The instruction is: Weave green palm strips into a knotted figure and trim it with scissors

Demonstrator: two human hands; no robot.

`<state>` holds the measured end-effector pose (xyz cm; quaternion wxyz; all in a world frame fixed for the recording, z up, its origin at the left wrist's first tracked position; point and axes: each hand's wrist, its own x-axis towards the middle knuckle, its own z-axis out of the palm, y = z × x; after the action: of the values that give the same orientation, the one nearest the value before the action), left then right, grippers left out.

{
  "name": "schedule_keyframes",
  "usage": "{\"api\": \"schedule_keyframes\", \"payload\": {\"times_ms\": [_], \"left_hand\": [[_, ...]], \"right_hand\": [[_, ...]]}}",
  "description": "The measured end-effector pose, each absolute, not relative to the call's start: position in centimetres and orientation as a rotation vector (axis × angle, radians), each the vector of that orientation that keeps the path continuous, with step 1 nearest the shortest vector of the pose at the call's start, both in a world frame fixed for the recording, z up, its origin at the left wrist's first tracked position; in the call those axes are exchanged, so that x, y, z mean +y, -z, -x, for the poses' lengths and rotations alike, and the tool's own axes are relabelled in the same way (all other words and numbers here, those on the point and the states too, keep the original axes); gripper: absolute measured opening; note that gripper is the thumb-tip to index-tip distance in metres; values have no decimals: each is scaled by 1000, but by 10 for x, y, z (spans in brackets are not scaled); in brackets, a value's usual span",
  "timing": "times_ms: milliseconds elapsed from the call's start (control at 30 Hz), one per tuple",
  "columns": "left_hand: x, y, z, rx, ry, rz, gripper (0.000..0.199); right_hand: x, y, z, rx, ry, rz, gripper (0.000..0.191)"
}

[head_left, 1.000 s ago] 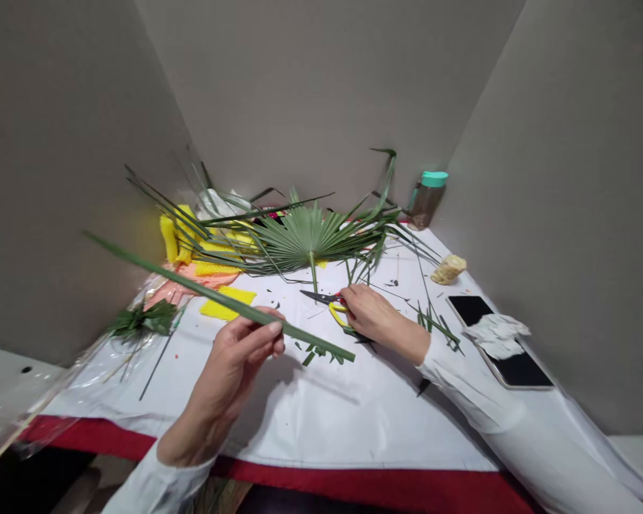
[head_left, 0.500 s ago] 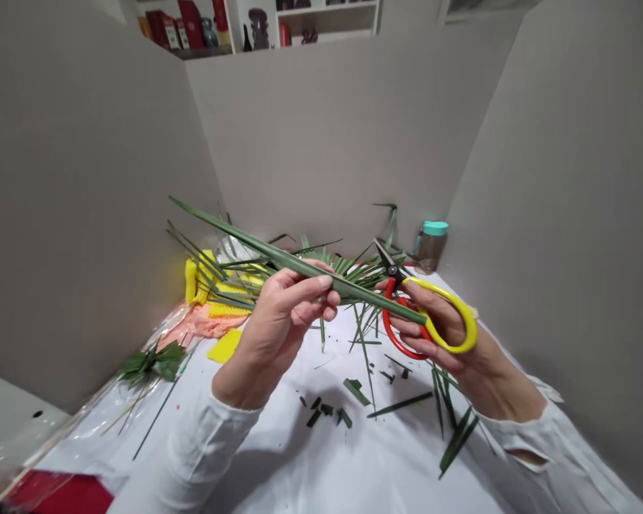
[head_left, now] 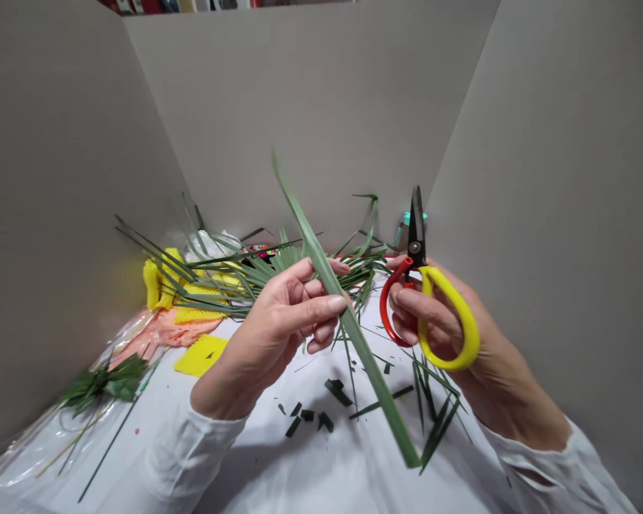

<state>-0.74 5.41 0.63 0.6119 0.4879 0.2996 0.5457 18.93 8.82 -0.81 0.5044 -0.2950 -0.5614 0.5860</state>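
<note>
Between the thumb and fingers of my left hand [head_left: 283, 314] is a long green leaf strip [head_left: 372, 371], slanting from upper left down to the lower right. My right hand [head_left: 450, 314] holds scissors [head_left: 416, 246] with one red and one yellow handle, their dark blades pointing up and looking closed. The strip's lower end hangs free, apart from the scissors. Behind my hands lies a pile of long green leaves [head_left: 268, 275]. Small cut leaf pieces [head_left: 308, 415] are scattered on the white table [head_left: 278, 478] below.
Yellow netting [head_left: 198, 300], pink cloth [head_left: 166, 330] and a yellow square [head_left: 201, 355] lie at the left. Nearer, a dark green leaf bunch [head_left: 104, 378] rests on clear plastic. A teal-lidded bottle [head_left: 403, 232] stands behind the scissors. Grey panels [head_left: 300, 107] enclose the table.
The leaf strip has swung steeper, its lower end moving down away from my right hand. The scissors have turned more upright, and their blades have closed. The camera view has tilted down and shifted.
</note>
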Motion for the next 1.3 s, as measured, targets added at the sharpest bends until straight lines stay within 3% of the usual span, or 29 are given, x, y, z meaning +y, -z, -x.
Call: {"api": "schedule_keyframes", "payload": {"times_ms": [133,233,533,1067,1300], "left_hand": [[53,-5,3,681,-1214,-1157,27],[51,-2,-2,660,-1249,-1187,17],[49,2,-10,658,-1342,-1164,9],[46,-6,-4,770,-1287,-1213,8],[46,-11,3,853,-1512,-1224,2]], "right_hand": [[85,9,-188,-1362,-1439,653,21],[76,4,-187,-1354,-1382,685,23],[76,4,-188,-1506,-1443,672,48],[74,2,-196,-1609,-1500,756,30],[78,-10,-204,-1242,-1220,740,26]]}}
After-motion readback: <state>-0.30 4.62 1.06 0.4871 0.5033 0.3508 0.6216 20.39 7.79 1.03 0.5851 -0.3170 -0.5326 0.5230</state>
